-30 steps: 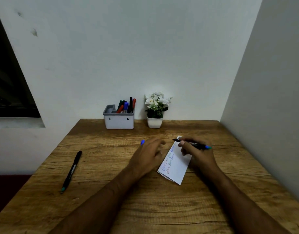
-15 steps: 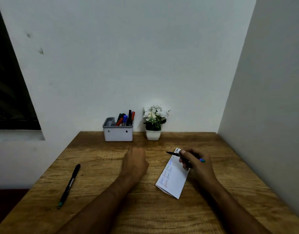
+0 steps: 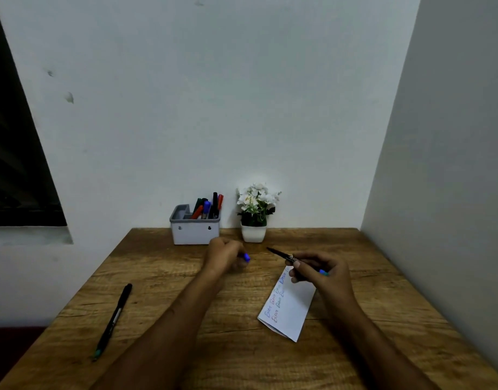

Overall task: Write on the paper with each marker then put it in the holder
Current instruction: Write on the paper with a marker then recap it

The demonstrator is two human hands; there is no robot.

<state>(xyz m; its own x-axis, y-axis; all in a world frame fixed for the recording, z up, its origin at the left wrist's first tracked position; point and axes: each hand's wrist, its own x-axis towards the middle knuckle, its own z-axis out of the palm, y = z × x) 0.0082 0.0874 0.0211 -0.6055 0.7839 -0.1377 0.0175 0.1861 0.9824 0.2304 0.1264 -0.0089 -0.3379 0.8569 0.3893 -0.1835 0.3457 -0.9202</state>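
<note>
Head view: right hand (image 3: pixel 323 274) fingers pinching marker (image 3: pixel 287 257) above paper (image 3: pixel 291 311), left hand (image 3: pixel 223 256) fisted around blue cap (image 3: pixel 246 258).

I see handwriting on the paper (image 3: pixel 290 308): two rows of short repeated words along its left edge, in blue and reddish ink; the letters are too small and slanted for me to read for certain; the marker (image 3: pixel 291 258) in the right hand (image 3: pixel 323 274) bears a light print on its black barrel, also illegible to me; nothing else carries text I can make out.
</note>
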